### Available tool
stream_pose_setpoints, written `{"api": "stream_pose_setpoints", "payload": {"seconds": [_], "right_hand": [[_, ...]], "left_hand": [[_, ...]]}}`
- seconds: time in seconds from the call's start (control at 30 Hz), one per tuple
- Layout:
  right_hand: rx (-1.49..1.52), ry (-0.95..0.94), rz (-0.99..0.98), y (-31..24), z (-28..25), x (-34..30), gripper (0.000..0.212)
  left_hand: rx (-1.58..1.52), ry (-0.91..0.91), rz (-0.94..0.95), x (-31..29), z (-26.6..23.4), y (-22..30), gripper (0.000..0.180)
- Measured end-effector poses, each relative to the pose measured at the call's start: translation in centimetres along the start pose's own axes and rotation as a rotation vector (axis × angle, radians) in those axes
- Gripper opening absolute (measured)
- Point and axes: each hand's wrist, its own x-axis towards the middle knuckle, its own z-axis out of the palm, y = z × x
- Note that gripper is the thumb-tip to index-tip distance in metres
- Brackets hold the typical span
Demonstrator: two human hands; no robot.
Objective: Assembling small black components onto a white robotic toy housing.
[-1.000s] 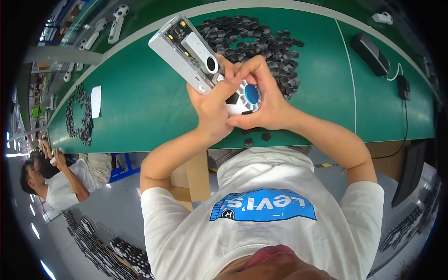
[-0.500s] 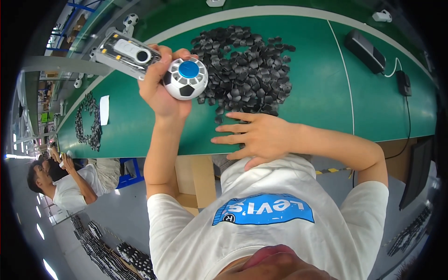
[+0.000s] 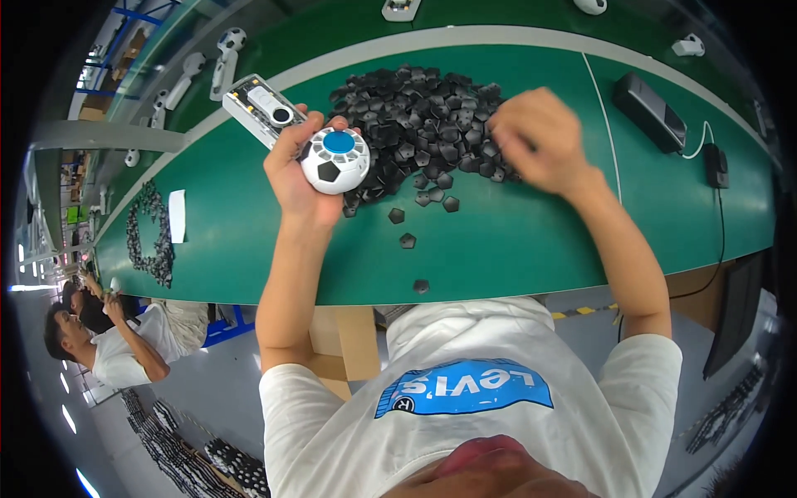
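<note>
Left hand [image 3: 300, 178], grip closed around a white ball [image 3: 334, 162], held just above the green counter [image 3: 224, 224], beside the pile. Best kept steady, the blue-capped top turned upward, empty sockets showing. Hard glossy shell, round, one black pentagon already set. Heap of flat matte black pieces [image 3: 415, 124], pentagonal, loosely spread. Right hand [image 3: 540, 137] over the heap's right edge, fingers curled down; whether pinching a piece, cannot tell. Better to lift a single piece cleanly.
</note>
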Motion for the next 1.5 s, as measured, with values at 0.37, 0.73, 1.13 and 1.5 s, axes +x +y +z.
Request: {"api": "stream_pose_setpoints", "payload": {"seconds": [0.37, 0.73, 1.13, 1.5], "right_hand": [[-0.092, -0.218, 0.343, 6.0, -0.4, -0.7, 0.021], [-0.354, -0.427, 0.237, 5.6, 0.4, 1.8, 0.025], [0.690, -0.219, 0.469, -7.2, 2.8, 1.7, 0.008], [0.356, -0.121, -0.006, -7.3, 3.6, 1.9, 0.022]], "left_hand": [[-0.056, -0.064, -0.089, 0.3, -0.6, -0.6, 0.029], [-0.079, -0.344, -0.095, -0.2, -0.4, -1.2, 0.037], [0.024, -0.420, -0.160, -1.7, -0.3, -2.1, 0.038], [0.092, -0.313, -0.202, -2.6, 0.9, -3.3, 0.040]]}}
